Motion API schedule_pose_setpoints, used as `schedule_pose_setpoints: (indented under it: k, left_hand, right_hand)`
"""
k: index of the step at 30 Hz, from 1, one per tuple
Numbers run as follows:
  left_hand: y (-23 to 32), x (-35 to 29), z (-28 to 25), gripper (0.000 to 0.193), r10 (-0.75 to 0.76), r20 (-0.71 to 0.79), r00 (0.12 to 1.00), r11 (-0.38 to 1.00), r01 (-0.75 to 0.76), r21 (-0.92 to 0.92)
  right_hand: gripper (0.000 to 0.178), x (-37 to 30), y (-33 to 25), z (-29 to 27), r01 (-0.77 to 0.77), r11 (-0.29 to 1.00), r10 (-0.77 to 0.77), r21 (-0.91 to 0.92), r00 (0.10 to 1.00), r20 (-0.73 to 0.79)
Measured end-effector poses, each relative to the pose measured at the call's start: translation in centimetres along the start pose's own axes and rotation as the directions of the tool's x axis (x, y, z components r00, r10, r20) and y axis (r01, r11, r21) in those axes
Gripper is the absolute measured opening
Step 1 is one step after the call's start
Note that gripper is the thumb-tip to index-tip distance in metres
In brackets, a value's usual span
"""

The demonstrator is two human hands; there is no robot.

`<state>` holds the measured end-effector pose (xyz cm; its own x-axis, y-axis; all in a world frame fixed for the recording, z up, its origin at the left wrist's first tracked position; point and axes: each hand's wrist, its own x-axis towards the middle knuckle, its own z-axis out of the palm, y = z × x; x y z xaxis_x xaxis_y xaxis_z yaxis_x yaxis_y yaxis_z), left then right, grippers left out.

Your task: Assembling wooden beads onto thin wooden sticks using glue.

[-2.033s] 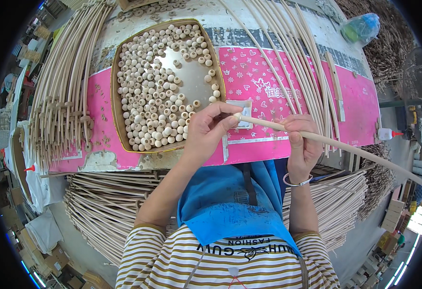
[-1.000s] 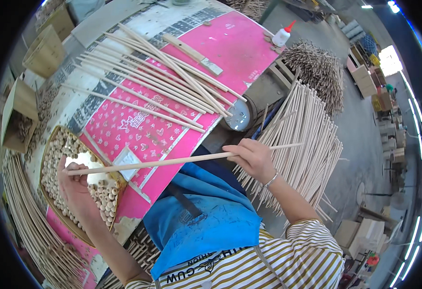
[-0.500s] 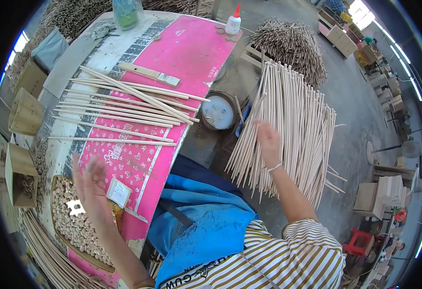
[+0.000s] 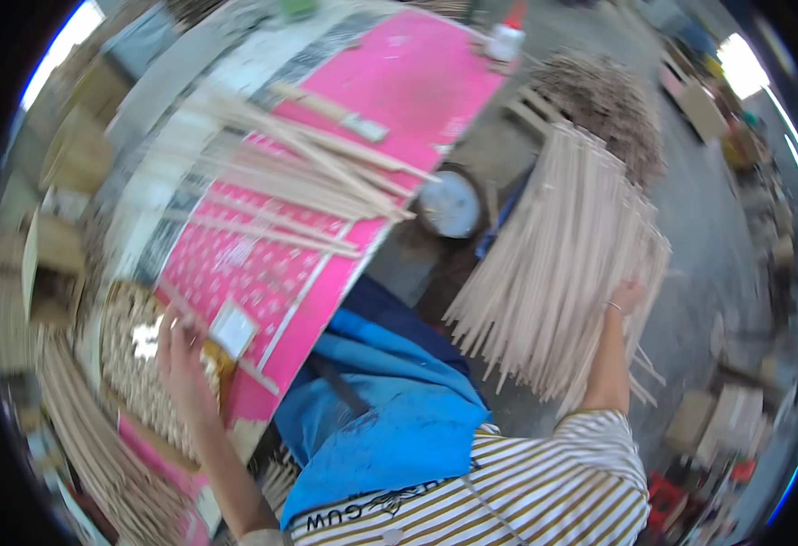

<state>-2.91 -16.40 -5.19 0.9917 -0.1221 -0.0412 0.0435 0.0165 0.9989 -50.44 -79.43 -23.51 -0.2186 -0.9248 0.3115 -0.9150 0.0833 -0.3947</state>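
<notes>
My left hand (image 4: 183, 364) is raised beside a tray (image 4: 112, 387) of small round wooden beads, close to a small white square block (image 4: 233, 329). Its fingers look loosely bent and apart, with nothing plainly in them. My right arm stretches out to a large pile of long pale wooden sticks (image 4: 545, 264). At the pile's right side, my right hand (image 4: 626, 296) touches the sticks; blur hides whether its fingers grip one. More sticks (image 4: 326, 177) lie across the pink-covered table (image 4: 408, 68), a few crossing over the others.
A bucket of whitish liquid (image 4: 451, 205) stands between table and pile. A white bottle with a red tip (image 4: 505, 41) is at the table's far corner. Behind the pile lies a darker bundle of sticks (image 4: 599, 96). Open cartons (image 4: 53, 264) and another stick bundle (image 4: 99, 437) are at left.
My right hand has moved right and down, from above the pile onto its right side. My left hand has shifted slightly lower, its fingers more bent. The whole view has turned and blurred.
</notes>
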Motion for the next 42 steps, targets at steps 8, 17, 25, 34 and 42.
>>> schedule_pose_setpoints:
  k: [8, 17, 25, 34, 42]
  left_hand:
    - [-1.4, 0.4, 1.4, 0.033, -0.024, -0.045, 0.999, 0.995, 0.020, -0.095]
    - [-2.1, -1.8, -5.5, 0.034, -0.059, -0.181, 0.982, 0.983, 0.025, -0.184]
    - [-2.4, 1.0, -12.7, 0.034, 0.077, -0.357, 0.931, 0.969, 0.014, 0.246]
    - [-5.1, 8.4, -14.6, 0.018, 0.284, -0.192, 0.939, 0.319, 0.097, 0.943]
    - [-0.7, 3.6, -10.3, 0.026, 0.075, -0.148, 0.986, 0.949, -0.025, 0.315]
  right_hand:
    - [0.021, -16.5, -33.9, -10.1, 0.487, 0.213, -0.888, 0.847, 0.459, -0.041]
    - [0.032, -27.4, -45.3, 0.7, 0.677, 0.289, -0.957, 0.677, 0.179, 0.230]
    - [0.019, -28.8, -46.2, -6.3, 0.046, 0.318, -0.926, 0.947, 0.231, 0.300]
    - [0.008, -42.9, -48.0, -15.4, 0.045, 0.012, -0.976, 0.999, -0.218, 0.021]
    - [0.007, -47.6, -47.3, -14.2, 0.126, -0.080, -0.962, 0.989, -0.270, -0.044]
